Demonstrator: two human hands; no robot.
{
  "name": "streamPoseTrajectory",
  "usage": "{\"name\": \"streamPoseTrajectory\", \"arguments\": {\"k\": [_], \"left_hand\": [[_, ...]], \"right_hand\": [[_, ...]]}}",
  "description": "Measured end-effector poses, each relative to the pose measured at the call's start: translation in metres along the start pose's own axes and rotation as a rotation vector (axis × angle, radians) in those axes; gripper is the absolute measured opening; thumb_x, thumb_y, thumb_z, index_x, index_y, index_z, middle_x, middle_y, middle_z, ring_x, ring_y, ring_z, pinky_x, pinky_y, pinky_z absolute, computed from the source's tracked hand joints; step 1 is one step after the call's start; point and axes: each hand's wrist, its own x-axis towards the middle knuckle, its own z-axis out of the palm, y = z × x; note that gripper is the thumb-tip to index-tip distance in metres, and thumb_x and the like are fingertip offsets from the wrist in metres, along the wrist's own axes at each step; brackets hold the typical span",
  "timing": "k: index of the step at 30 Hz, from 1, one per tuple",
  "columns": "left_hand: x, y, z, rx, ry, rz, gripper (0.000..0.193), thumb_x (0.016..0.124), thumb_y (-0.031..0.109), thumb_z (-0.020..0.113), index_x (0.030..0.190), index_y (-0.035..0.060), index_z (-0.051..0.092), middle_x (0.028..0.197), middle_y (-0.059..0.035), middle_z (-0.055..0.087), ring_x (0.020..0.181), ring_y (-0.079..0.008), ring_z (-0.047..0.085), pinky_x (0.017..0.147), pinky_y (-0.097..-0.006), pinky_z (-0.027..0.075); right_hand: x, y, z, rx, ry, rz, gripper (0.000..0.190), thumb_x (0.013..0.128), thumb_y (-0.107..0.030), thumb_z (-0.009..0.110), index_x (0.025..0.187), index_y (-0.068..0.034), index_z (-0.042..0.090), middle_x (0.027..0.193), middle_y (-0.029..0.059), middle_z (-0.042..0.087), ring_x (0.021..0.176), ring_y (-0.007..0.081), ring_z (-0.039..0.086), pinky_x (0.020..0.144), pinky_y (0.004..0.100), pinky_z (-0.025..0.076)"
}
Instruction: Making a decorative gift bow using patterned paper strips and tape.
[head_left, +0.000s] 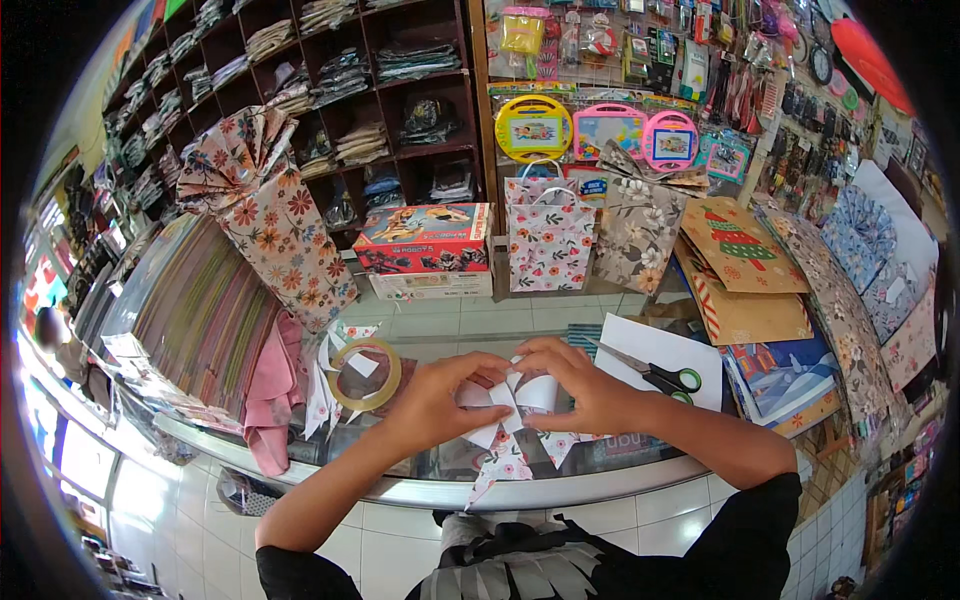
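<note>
My left hand (442, 397) and my right hand (592, 390) face each other over the glass counter, both gripping a folded bow of floral paper (504, 405). Its white underside shows in loops between my fingers, and patterned tails (504, 461) hang down at the counter's front edge. Left of my left hand lies a roll of clear tape (335, 386), beside cut strips of the same floral paper (319, 405). Scissors with black and green handles (664, 375) rest on a white sheet (619, 337) to the right of my right hand.
Behind stand a red toy box (424, 240), a floral gift bag (551, 240) and two bow-topped floral packages (277, 225). Brown paper bags (750, 247) lie at the right. A pink cloth (274, 390) hangs over the metal front edge (420, 491), near stacked sheets (195, 315).
</note>
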Motion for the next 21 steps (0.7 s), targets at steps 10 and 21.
{"name": "streamPoseTrajectory", "arguments": {"k": [10,21], "left_hand": [[-0.001,-0.001,-0.001,0.013,-0.038,-0.049,0.031,0.072,0.012,0.075,0.096,0.0027,0.057,0.092,-0.0051,0.062,0.086,-0.0119,0.06,0.077,-0.0256,0.048],[-0.008,0.003,-0.002,0.314,-0.12,0.095,0.053,0.062,0.028,0.077,0.104,0.0072,0.054,0.097,-0.0075,0.057,0.093,-0.0242,0.054,0.084,-0.0349,0.038]], "right_hand": [[0.002,-0.009,0.005,-0.385,0.039,-0.219,0.04,0.071,-0.021,0.068,0.108,-0.015,0.056,0.127,0.0071,0.04,0.123,0.0261,0.034,0.096,0.0434,0.025],[-0.001,-0.008,0.006,-0.33,0.1,-0.279,0.012,0.069,-0.011,0.065,0.081,-0.01,0.062,0.117,0.0077,0.048,0.111,0.0256,0.043,0.09,0.0411,0.028]]}}
